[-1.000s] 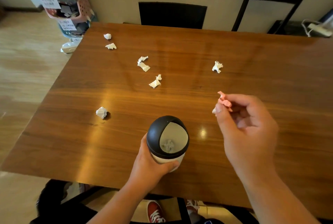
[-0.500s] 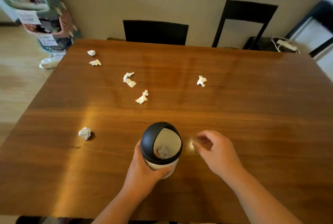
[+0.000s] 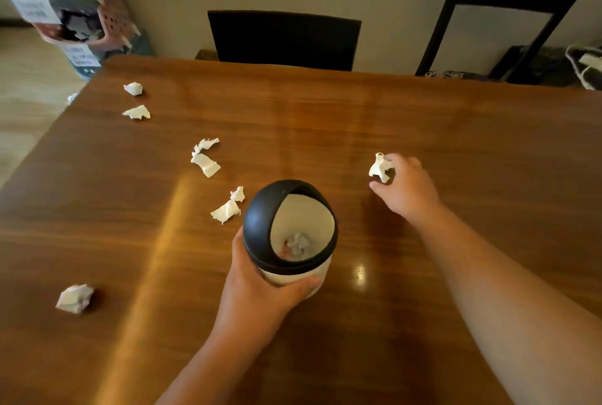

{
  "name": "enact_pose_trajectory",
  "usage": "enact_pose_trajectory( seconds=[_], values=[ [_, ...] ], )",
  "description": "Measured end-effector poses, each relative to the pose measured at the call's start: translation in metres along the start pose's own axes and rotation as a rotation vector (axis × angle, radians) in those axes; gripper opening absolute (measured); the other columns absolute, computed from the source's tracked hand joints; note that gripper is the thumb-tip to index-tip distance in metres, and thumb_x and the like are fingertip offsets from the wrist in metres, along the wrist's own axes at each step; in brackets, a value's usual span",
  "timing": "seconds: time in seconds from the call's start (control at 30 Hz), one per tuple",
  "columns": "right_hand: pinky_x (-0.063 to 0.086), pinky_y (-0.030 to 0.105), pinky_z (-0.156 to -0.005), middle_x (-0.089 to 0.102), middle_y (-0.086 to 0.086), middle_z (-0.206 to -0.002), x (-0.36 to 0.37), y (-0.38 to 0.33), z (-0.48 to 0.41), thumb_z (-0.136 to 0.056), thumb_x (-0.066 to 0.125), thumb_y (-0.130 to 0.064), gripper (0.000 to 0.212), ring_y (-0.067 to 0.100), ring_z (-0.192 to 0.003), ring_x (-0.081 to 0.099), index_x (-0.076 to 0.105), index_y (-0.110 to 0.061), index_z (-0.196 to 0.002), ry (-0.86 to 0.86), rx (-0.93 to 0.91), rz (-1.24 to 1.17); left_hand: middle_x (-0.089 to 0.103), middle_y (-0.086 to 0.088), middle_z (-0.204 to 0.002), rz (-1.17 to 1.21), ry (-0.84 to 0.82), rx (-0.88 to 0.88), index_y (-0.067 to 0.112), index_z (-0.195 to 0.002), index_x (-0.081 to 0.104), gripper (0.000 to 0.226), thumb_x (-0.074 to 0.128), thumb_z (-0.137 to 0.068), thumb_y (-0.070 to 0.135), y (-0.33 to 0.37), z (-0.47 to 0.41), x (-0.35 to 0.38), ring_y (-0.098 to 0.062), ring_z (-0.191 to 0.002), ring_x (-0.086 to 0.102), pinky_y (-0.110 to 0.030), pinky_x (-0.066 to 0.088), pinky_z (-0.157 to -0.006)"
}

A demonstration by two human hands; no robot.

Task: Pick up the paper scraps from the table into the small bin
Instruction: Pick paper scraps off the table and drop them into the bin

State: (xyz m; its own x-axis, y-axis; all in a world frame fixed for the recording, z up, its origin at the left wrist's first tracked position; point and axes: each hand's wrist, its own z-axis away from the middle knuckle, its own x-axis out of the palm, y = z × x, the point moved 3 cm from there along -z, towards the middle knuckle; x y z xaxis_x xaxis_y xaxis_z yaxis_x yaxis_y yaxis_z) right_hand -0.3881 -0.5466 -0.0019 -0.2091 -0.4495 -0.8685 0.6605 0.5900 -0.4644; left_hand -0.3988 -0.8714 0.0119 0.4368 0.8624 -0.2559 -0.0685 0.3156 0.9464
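My left hand (image 3: pixel 260 293) grips the small bin (image 3: pixel 290 232), a white cup with a black domed lid, tilted toward me; crumpled paper lies inside. My right hand (image 3: pixel 407 186) reaches out to the right of the bin, its fingertips closed around a white paper scrap (image 3: pixel 380 168) at the table surface. Several more white scraps lie on the wooden table (image 3: pixel 456 130): two far left (image 3: pixel 133 89) (image 3: pixel 136 112), a pair in the middle (image 3: pixel 205 157), a pair just left of the bin (image 3: pixel 228 207), and a crumpled ball near left (image 3: pixel 75 298).
Two black chairs (image 3: pixel 283 38) (image 3: pixel 508 13) stand behind the table's far edge. Stacked plastic baskets (image 3: pixel 65 3) sit on the floor at the far left corner. A white cable item (image 3: pixel 586 65) is at the far right.
My right hand dropped a scrap at the bin, then reached out to the right and closed on the white scrap there. The bin is held closer and more tilted.
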Motion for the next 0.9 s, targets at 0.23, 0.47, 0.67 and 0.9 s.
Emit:
enact_pose_trajectory(
  seconds=[0.23, 0.47, 0.67, 0.9],
  values=[
    [0.051, 0.046, -0.089, 0.048, 0.009, -0.133, 0.025, 0.0, -0.046, -0.09, 0.067, -0.033, 0.045, 0.033, -0.12, 0.05, 0.056, -0.023, -0.132, -0.04, 0.011, 0.158, 0.059, 0.036, -0.125, -0.012, -0.002, -0.001, 0.059, -0.135, 0.034, 0.122, 0.09, -0.028, 0.076, 0.01, -0.01, 0.018, 0.014, -0.112, 0.059, -0.033, 0.056, -0.094],
    [0.052, 0.036, -0.072, 0.06, 0.009, -0.11, 0.042, 0.004, 0.02, -0.093, 0.062, -0.011, 0.017, 0.029, -0.089, 0.061, 0.071, -0.011, -0.107, -0.004, -0.101, 0.101, 0.058, 0.036, -0.126, -0.008, -0.006, -0.024, 0.064, -0.132, 0.035, 0.114, 0.097, -0.037, 0.064, -0.001, 0.029, -0.007, 0.013, -0.114, 0.058, -0.025, 0.053, -0.091],
    [0.048, 0.028, -0.067, 0.063, -0.006, -0.099, 0.055, -0.006, 0.165, -0.09, 0.068, -0.017, 0.011, 0.017, -0.088, 0.061, 0.07, -0.025, -0.098, -0.057, 0.018, -0.214, 0.056, 0.038, -0.127, -0.036, -0.02, -0.073, 0.072, -0.127, 0.032, 0.113, 0.093, -0.032, 0.074, -0.018, 0.106, -0.057, 0.016, -0.114, 0.057, -0.021, 0.05, -0.089],
    [0.047, 0.01, -0.051, 0.073, -0.01, -0.087, 0.043, -0.054, 0.358, -0.087, 0.074, -0.016, 0.021, -0.006, -0.074, 0.066, 0.069, -0.036, -0.086, -0.112, 0.076, -0.515, 0.054, 0.042, -0.123, -0.02, -0.016, -0.119, 0.078, -0.119, 0.031, 0.11, 0.093, -0.029, 0.073, -0.041, 0.219, -0.125, 0.018, -0.112, 0.055, -0.02, 0.048, -0.087]
  ],
)
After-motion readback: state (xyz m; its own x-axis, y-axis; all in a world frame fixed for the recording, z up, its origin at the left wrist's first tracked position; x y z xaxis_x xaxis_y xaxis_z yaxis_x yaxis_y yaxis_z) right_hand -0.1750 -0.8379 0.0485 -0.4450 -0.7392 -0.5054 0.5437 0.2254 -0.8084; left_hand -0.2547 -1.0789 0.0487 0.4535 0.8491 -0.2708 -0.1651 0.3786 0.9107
